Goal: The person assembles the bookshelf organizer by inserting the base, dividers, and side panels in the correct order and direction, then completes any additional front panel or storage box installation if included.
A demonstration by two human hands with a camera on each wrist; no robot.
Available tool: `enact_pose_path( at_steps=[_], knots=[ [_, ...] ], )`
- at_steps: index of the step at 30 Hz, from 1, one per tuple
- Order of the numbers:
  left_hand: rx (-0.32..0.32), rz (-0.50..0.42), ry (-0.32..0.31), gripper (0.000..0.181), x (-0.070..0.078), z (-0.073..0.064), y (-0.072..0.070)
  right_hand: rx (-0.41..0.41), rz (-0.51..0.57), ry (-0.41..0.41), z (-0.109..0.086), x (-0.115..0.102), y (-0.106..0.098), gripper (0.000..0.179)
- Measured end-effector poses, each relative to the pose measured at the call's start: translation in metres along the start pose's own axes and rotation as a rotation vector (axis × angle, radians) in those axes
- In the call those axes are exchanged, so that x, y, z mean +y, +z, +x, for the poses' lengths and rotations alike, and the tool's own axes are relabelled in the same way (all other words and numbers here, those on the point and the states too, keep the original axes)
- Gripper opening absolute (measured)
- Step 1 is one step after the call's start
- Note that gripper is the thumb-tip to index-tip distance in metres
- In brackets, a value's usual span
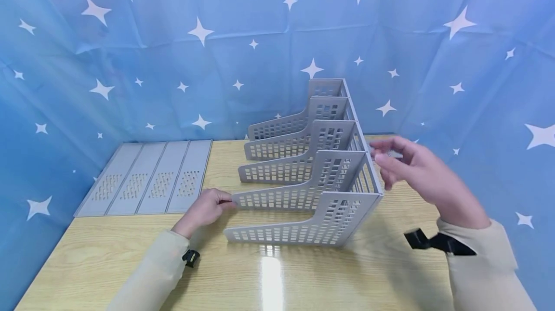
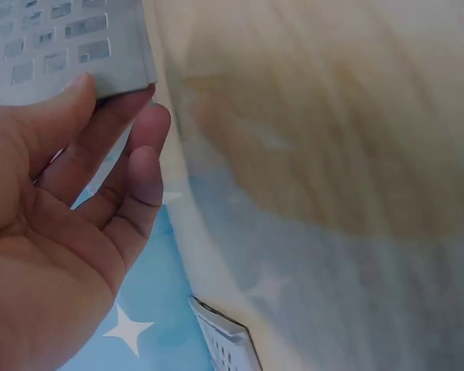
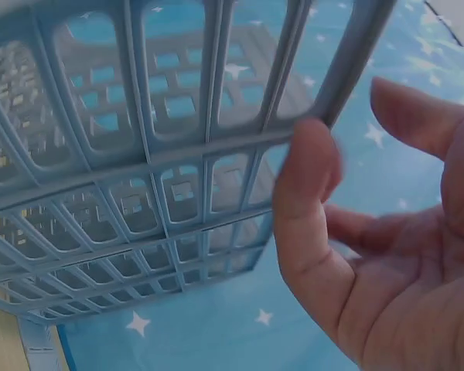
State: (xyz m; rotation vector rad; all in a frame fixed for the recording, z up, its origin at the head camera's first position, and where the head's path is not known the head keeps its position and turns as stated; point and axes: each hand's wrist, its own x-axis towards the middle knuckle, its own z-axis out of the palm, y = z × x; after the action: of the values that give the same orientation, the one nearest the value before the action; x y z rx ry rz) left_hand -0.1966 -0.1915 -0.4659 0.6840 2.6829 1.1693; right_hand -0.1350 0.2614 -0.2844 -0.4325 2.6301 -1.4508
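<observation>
A grey plastic file rack [image 1: 318,171] with perforated, stepped dividers stands on the wooden table, its tall slatted back toward the right. My left hand [image 1: 205,212] pinches the low front tip of the second-nearest divider between thumb and fingers. In the left wrist view the thumb lies on the perforated face of that divider [image 2: 124,62], with the other fingertips at its lower edge. My right hand [image 1: 412,166] is beside the slatted back, fingers loosely bent and thumb apart. Seen from the right wrist, one fingertip overlaps the edge of the slatted back [image 3: 240,143], and nothing lies within the hand.
Several flat grey panels [image 1: 147,157] with small hole patterns lie side by side at the table's back left. A blue curtain [image 1: 243,22] with white stars hangs behind the wooden table [image 1: 217,282]. Dark straps with small devices sit at both wrists.
</observation>
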Motion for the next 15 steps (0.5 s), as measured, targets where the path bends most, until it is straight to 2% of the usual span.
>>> enact_pose_path(
  at_steps=[5, 8, 11, 13, 15],
  knots=[
    [-0.011, 0.032, 0.002, 0.015, 0.000, -0.003, -0.002, 0.019, -0.068, 0.113, 0.047, -0.010, -0.004, 0.063],
    [0.021, 0.100, -0.031, 0.011, -0.001, -0.007, -0.010, -0.013, -0.103, 0.176, 0.076, -0.015, -0.006, 0.074],
    [0.106, 0.207, -0.117, 0.020, -0.007, -0.012, -0.025, -0.079, -0.171, 0.222, 0.095, -0.019, -0.008, 0.071],
    [0.151, 0.260, -0.211, 0.030, -0.015, -0.015, -0.038, -0.114, -0.195, 0.239, 0.102, -0.021, -0.008, 0.060],
    [0.162, 0.320, -0.308, 0.041, -0.025, -0.019, -0.052, -0.132, -0.214, 0.241, 0.107, -0.024, -0.007, 0.048]
  ],
)
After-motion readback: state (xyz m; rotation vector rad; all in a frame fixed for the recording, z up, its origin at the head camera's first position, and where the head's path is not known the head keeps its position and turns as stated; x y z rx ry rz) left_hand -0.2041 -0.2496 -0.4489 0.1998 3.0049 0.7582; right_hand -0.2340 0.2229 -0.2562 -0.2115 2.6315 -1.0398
